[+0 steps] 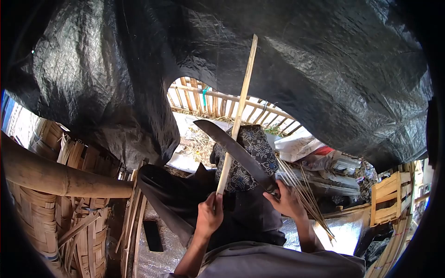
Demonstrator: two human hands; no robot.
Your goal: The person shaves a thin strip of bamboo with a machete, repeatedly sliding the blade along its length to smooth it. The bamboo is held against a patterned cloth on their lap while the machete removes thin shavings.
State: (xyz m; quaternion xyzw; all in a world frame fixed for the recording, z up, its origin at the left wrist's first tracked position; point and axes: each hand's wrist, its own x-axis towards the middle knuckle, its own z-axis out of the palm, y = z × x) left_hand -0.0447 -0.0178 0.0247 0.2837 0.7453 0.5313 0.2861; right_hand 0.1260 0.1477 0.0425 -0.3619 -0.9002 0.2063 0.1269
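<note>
My left hand [210, 216] is closed round the lower end of a long pale bamboo strip [246, 85], which stands up and leans slightly right. In my right hand [286, 200] is the handle of a large dark machete [238, 153]. Its curved blade points up and to the left and crosses in front of the strip. Behind the blade, a dark patterned cloth [259, 139] lies over my legs.
Black plastic sheeting [324, 60] hangs overhead. A thick bamboo pole [69, 178] and woven baskets [37, 208] are at left. A phone [153, 235] lies beside my leg. Thin sticks [308, 199] and a wooden crate [387, 197] are at right, a bamboo fence [222, 105] ahead.
</note>
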